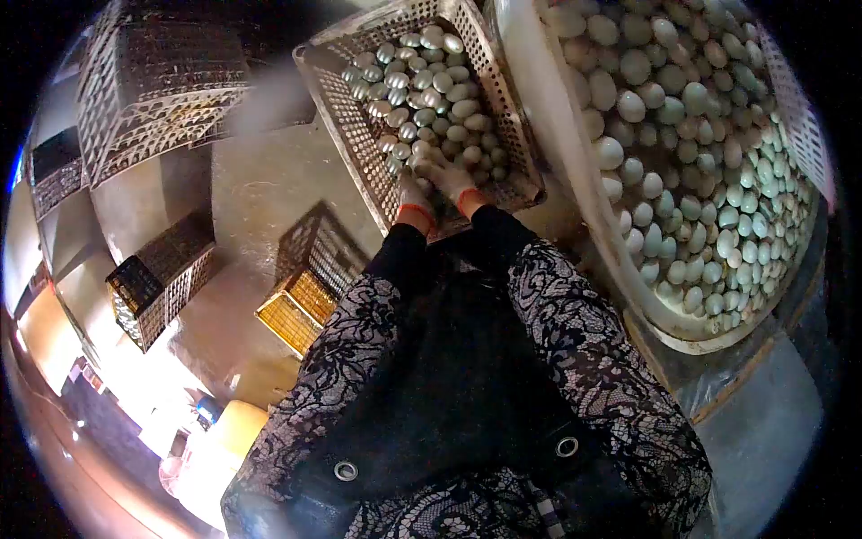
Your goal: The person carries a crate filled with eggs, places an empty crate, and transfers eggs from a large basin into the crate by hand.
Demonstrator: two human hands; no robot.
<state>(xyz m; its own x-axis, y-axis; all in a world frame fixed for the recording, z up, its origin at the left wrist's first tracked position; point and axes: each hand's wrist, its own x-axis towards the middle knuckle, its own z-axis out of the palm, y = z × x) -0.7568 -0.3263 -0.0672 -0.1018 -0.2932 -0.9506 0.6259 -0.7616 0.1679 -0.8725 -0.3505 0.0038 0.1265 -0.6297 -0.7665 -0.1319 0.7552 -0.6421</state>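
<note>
Both my hands wear pale gloves with red bands at the wrists, and both reach into the near end of a perforated plastic crate (521, 126) of eggs (420, 79). My left hand (413, 193) is low at the crate's near left corner, beside the nearest eggs; its fingers are mostly hidden. Just right of it, my right hand (443, 174) lies over the eggs, fingers stretched forward and slightly apart. Whether an egg is under its fingertips is not clear. The eggs are pale, many of them shiny, and heaped toward the middle and far end.
At my right stands a large pale tub (579, 193) heaped with eggs (696, 202). A yellow crate (292, 314) and a dark-and-white crate (162, 287) are on the floor to the left. Stacked crates (166, 99) stand at far left. Plastic sheeting (763, 404) lies below the tub.
</note>
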